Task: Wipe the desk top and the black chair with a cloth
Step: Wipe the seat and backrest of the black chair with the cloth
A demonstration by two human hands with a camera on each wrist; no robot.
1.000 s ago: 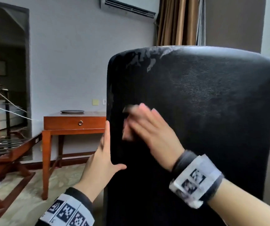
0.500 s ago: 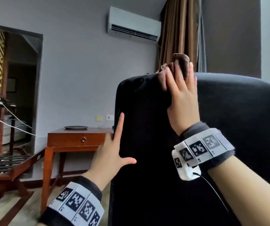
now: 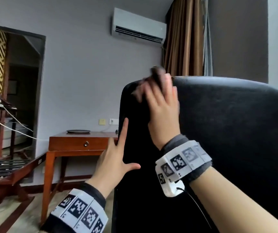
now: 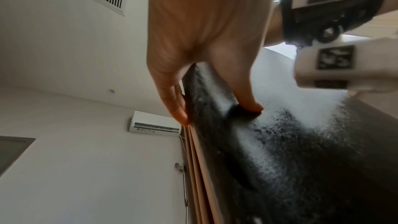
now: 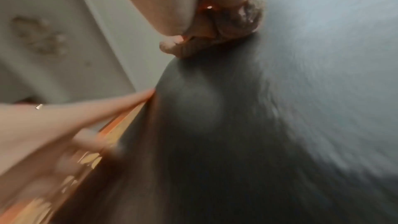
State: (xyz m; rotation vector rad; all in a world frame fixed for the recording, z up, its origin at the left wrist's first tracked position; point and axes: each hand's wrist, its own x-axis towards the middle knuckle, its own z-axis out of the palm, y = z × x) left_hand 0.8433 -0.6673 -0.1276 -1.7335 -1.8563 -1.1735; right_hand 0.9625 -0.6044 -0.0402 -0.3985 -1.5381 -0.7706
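Head view: the right hand (image 3: 162, 105) is at the top edge of the chair (image 3: 227, 132) back, near its left corner, blurred by motion. Its fingers lie fairly straight and pressed together over the cloth (image 3: 156, 73), flattening it against the upholstery. A dark fold of cloth sticks up past the fingertips above the top edge. The right wrist view shows the cloth (image 5: 241, 23) bunched under the fingers and touching the chair (image 5: 280, 108).

The left hand (image 3: 113, 158) is spread on the chair's left edge. The thumb lies on the rear face and the fingers run up and round the side. The left wrist view shows the edge of the back caught between thumb (image 4: 241, 91) and fingers, so the hand (image 4: 200, 40) clamps and steadies it.

Judgement: the step in hand is wiping the back of the chair, top portion. The desk is not identifiable here. A wooden side table (image 3: 82, 143) stands behind to the left.

Handling, judged:
- Cloth is soft, light and limp. It bunches and can slip from under a flat palm, so it is best folded into a pad and kept under the full span of the fingers.
- Chair fabric looks napped, so it drags. The back may tip or turn under pressure.
- The side edge is the sensible place to brace.
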